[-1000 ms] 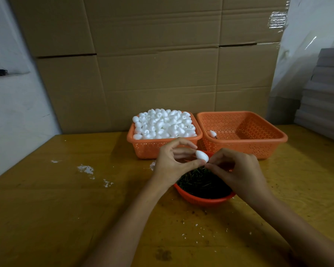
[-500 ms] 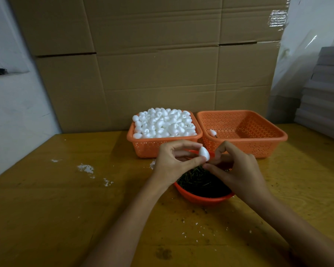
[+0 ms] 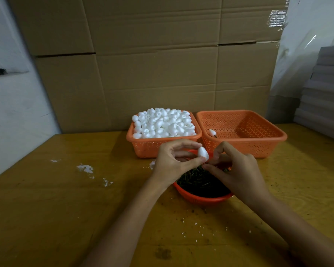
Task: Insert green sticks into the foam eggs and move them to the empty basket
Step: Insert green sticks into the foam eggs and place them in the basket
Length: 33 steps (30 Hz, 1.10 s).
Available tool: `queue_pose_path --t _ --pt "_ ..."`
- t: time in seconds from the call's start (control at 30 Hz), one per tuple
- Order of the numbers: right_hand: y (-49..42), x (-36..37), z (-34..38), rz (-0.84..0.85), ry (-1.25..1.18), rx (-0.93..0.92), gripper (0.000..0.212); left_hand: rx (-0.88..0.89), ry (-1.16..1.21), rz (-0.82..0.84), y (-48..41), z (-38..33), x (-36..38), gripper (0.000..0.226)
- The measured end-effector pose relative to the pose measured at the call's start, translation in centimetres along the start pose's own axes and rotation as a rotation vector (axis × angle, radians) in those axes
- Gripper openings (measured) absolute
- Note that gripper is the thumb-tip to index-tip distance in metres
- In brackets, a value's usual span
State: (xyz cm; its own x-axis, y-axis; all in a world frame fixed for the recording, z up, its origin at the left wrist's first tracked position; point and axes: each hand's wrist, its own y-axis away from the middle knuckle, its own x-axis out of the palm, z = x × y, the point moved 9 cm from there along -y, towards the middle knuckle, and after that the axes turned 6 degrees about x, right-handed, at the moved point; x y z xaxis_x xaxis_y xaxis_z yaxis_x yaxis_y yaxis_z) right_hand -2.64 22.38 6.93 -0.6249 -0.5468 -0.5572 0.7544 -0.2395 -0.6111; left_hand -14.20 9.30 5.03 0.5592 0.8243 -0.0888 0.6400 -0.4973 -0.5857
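The step in hand is the insertion itself. The left hand [image 3: 172, 164] pinches one foam egg [image 3: 203, 154] between thumb and forefinger, holding it upright above the far rim of the red bowl [image 3: 204, 199] that sits near the middle of the table [image 3: 66, 209]. The right hand [image 3: 239, 170] meets it from the other side, its thumb and forefinger closed together right at the egg's base. Whether a stick lies between them I cannot tell, as it would be too thin to show. The loose green sticks [image 3: 199, 182] fill the bowl just below. The next move probably calls for a straight push along the egg's axis, with the left hand bracing lightly so the soft foam does not dent. After that comes a short carry to the right-hand basket [image 3: 245, 147] by the table's far edge, where one stuck egg [image 3: 212, 132] already lies in the near-left corner. Touching it on the left stands the supply basket [image 3: 147, 147], heaped with white eggs [image 3: 162, 122]. Nothing blocks that path except the basket's own wall. White foam crumbs [image 3: 85, 168] dot the table towards its left edge, and cardboard boxes [image 3: 152, 64] rise behind.
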Motion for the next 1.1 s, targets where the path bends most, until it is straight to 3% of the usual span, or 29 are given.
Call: queue_pose_path --t 1.1 --pt "0.17 0.23 0.23 0.008 0.016 -0.020 0.029 0.046 0.050 0.056 0.02 -0.75 0.60 0.028"
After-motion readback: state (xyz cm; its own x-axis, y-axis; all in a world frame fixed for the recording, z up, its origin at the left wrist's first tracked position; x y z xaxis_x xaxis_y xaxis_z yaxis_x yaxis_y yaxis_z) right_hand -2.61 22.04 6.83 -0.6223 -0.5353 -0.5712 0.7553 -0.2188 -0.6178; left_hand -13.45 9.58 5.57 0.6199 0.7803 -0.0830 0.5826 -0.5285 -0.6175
